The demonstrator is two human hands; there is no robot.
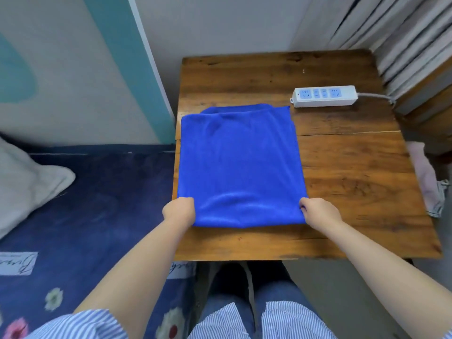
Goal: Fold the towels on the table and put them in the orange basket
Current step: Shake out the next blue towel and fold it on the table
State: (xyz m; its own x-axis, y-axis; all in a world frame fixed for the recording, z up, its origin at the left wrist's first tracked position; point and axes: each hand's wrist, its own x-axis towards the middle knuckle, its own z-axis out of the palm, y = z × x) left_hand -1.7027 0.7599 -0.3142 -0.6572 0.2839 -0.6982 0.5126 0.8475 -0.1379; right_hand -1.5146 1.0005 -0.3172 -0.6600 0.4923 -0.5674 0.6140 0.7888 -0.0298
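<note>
I see a blue towel [241, 165] lying flat on the left half of the wooden table [354, 172], already doubled over, with a second layer peeking out along its far edge. Its left side runs right along the table's left edge. My left hand [179, 210] grips the near left corner of the towel, fingers curled under the cloth so only the knuckles show. My right hand [319, 211] pinches the near right corner, fingertips tucked against the fabric's edge. Both hands sit at the near fold, well apart from each other, with the towel stretched smooth between them.

On the far right of the table rests a white power strip [325, 96], its grey cord trailing off the right side. It lies just beyond the towel's far right corner, not touching it. A pale pink cloth [425, 177] hangs beside the table's right edge. To the left is a bed with a dark blue flowered sheet [97, 204] and a white pillow [27, 184]. I cannot find the orange basket from here.
</note>
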